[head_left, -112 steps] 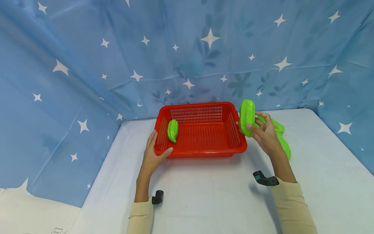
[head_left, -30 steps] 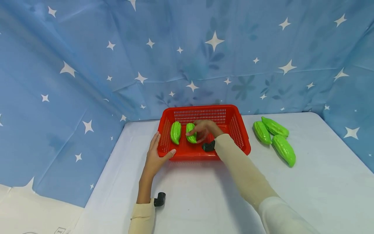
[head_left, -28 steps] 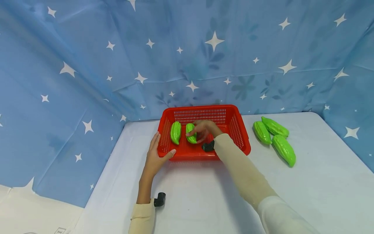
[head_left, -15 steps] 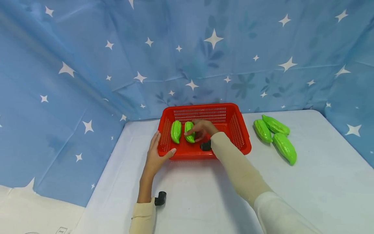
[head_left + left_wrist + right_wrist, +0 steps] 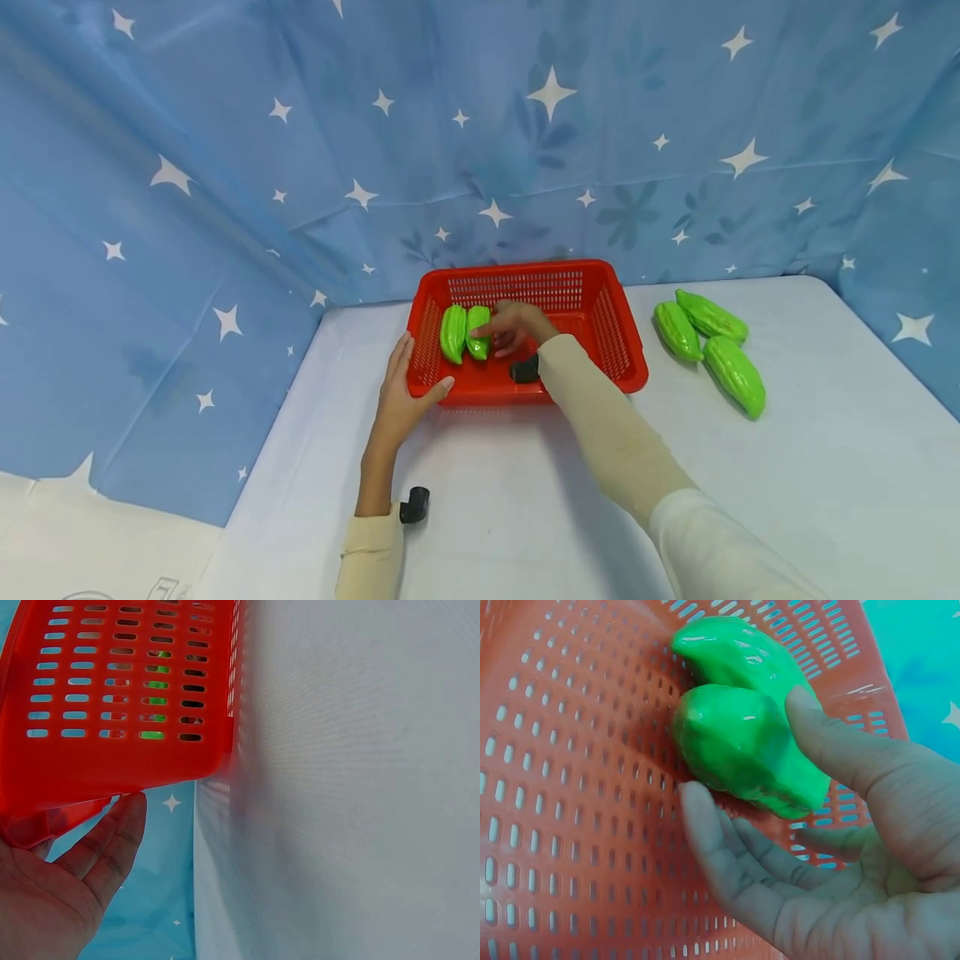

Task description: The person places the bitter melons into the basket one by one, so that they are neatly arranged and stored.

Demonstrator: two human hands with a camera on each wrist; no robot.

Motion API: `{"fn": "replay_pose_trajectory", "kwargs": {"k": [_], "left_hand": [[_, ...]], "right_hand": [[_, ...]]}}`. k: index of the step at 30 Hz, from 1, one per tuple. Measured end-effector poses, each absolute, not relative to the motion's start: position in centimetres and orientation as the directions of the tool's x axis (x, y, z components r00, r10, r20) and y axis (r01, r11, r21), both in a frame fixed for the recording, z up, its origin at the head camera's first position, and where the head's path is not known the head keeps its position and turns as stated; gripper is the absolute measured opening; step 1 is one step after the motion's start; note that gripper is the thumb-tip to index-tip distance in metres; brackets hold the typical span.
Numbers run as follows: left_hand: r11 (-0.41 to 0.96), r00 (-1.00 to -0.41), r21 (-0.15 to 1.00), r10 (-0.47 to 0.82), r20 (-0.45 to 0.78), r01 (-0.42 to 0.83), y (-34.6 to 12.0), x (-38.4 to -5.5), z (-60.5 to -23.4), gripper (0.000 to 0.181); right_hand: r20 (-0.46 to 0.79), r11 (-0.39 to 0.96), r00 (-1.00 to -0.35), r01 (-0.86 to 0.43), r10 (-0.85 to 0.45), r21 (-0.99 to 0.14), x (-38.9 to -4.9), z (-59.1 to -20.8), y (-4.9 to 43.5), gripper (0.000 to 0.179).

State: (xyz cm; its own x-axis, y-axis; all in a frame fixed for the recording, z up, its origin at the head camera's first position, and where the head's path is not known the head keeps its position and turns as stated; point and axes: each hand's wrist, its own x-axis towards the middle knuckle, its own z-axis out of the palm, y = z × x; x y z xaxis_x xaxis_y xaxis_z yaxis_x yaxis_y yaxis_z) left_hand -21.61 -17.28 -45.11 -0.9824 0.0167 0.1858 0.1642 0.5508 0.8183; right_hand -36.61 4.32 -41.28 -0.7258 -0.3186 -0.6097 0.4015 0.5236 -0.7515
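Note:
A red plastic basket [image 5: 525, 394] with slotted walls stands on the table. Two glossy, ridged green vegetables shaped like bitter melons lie side by side in its left part: the left bitter melon [image 5: 453, 335] and the right bitter melon [image 5: 477, 321]. My right hand [image 5: 517, 327] is inside the basket, around the right one; in the right wrist view the thumb [image 5: 840, 746] overlaps that bitter melon [image 5: 727, 727], the other fingers standing loosely apart below it. My left hand [image 5: 401, 404] rests at the basket's front left corner, thumb over the front rim, straight fingers [image 5: 112, 851] along the left side.
To the right of the basket, a group of three more bitter melons [image 5: 735, 375] lies on the white tabletop [image 5: 825, 467]. Blue cloth [image 5: 637, 100] with white stars hangs behind the table and at both sides.
My right hand has carried a bitter melon from the right into the basket, then shifted it left against the first one; its fingers have loosened. The left hand keeps its place.

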Motion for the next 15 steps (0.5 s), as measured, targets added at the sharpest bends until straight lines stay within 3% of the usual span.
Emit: {"fn": "replay_pose_trajectory", "kwargs": {"k": [7,15], "left_hand": [[0.549,-0.983,0.821,0.003,0.185,0.157,-17.32,-21.70,-44.83,0.099],[0.544,-0.985,0.827,0.003,0.170,0.144,-17.17,-21.61,-45.06,0.099]], "right_hand": [[-0.621,0.555,-0.712,0.387,-0.327,-0.736,-36.83,-40.92,4.36,0.039],[-0.620,0.518,-0.722,0.419,-0.308,-0.746,-36.95,-41.21,4.33,0.044]]}}
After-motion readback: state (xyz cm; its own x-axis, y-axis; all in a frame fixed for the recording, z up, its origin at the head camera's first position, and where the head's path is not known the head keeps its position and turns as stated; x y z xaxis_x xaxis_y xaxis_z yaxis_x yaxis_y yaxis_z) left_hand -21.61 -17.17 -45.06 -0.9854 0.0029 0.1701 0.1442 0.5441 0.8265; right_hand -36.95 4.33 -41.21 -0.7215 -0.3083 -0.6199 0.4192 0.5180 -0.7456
